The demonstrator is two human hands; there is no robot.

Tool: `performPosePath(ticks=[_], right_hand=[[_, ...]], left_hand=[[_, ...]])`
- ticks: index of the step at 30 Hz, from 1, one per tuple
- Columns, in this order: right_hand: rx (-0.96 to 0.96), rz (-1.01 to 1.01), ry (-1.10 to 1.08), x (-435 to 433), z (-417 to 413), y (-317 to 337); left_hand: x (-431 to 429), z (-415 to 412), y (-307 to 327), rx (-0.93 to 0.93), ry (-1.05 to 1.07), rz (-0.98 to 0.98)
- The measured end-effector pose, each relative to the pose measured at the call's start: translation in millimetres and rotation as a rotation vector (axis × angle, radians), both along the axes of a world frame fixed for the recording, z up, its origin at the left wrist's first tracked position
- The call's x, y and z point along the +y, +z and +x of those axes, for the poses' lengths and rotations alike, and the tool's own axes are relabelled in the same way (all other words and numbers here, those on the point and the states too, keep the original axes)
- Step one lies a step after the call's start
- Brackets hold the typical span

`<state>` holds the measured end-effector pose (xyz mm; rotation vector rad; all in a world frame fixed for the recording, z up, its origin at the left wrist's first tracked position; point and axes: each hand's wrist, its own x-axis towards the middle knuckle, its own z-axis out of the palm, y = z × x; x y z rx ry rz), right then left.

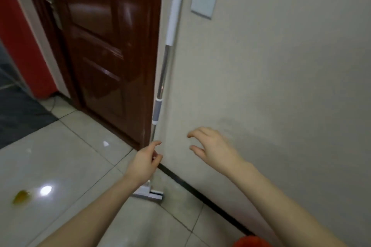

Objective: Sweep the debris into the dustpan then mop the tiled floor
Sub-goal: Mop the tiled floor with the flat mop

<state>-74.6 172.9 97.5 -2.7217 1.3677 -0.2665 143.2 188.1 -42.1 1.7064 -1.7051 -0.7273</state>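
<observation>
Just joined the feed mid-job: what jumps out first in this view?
A tall white-and-steel mop leans against the beige wall beside the dark wooden door, head on the tiled floor. The left hand is at its lower shaft, thumb and fingers either side, grip not clearly closed; the right hand hovers open by the wall. A yellow-green scrap of debris lies on the tiles, lower left.

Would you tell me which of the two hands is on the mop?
The left hand: its thumb and fingers curl round the mop below its grey grip, while the right hand hovers open before the wall.
</observation>
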Motion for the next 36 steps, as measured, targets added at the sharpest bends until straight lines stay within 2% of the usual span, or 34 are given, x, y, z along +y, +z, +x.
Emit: performPosePath(ticks=[9, 17, 21, 27, 31, 36], right_hand=[[0.272, -0.038, 0.294, -148.4, 107.4, -1.3], [0.530, -0.092, 0.570, -266.2, 151.8, -11.4], [0.674, -0.192, 0.765, -317.9, 171.1, -13.8], [0.863, -0.245, 0.976, -367.9, 191.4, -16.6], [0.990, -0.267, 1.019, -388.0, 197.3, -17.0], [1.032, -0.325, 1.022, -396.0, 202.8, -20.2]], left_hand=[[-81.6, 59.8, -23.8, 0.063, 0.192, 0.032], [-147.9, 58.8, -46.4, 0.113, 0.389, 0.061], [-193.5, 46.7, -58.9, 0.146, 0.546, 0.043], [-261.6, 15.6, -76.7, 0.152, 0.677, -0.014], [-296.9, 2.0, -92.9, 0.138, 0.688, 0.006], [-320.0, -16.2, -114.7, 0.185, 0.777, 0.038]])
